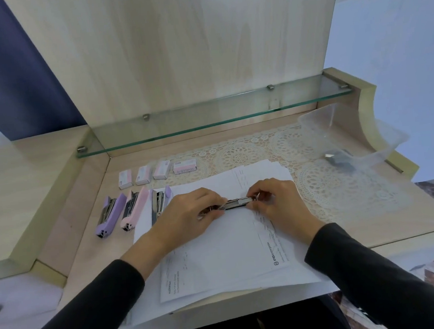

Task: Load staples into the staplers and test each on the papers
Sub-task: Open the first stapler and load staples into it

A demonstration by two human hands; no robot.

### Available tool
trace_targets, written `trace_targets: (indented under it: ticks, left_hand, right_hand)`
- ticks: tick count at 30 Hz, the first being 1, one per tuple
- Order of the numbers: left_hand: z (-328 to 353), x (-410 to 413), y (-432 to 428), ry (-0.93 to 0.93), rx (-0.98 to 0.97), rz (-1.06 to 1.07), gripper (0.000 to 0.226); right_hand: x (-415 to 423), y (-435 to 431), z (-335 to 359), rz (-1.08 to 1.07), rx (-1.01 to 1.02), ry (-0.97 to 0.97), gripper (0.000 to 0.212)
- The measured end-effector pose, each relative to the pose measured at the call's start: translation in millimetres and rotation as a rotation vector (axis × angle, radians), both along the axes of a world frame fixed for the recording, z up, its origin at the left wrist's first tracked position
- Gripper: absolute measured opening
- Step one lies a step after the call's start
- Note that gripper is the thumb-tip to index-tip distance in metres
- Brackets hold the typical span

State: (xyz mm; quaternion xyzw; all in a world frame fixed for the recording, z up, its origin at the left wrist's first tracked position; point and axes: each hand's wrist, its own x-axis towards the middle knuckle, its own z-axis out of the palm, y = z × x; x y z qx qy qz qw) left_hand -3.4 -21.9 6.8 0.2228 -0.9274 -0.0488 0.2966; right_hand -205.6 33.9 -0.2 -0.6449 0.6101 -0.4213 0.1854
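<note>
Wood desk (85, 228), glass shelf (206, 118) at back. Papers (231, 255) stacked mid-desk, partly over lace mat (331, 188). Clear tub (339, 132) far right on mat, small grey items inside. Left hand (188, 214) and right hand (274, 201) over the papers, both on an opened metal stapler (236, 203): left fingers curled round its left end, right fingers pinching its right end. Three staplers left of papers: purple (107, 216), pink (132, 211), third (158, 201) touching paper edge. Four staple boxes (158, 170) in a row behind.

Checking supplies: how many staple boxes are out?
4, in a row beyond the papers: left box, second box, third box, right box. None appears hidden.
</note>
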Motion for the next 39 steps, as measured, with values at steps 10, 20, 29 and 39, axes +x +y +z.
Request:
trace_targets:
  ticks: [10,20,29,39]
  left_hand:
    - [-6,-20,9,0.169,0.068,0.202,0.015]
    - [-7,4,18,0.098,0.144,0.395,0.036]
    - [-18,12,18,0.089,0.095,0.417,0.023]
    - [-21,12,16,0.124,0.107,0.412,0.021]
  right_hand:
    - [0,-1,-3,0.037,-0.052,0.066,0.012]
    - [-3,-4,-7,0.046,-0.071,0.054,0.011]
    - [0,5,-5,0.06,-0.3,0.383,0.023]
    - [-3,7,0,0.054,-0.29,0.538,0.012]
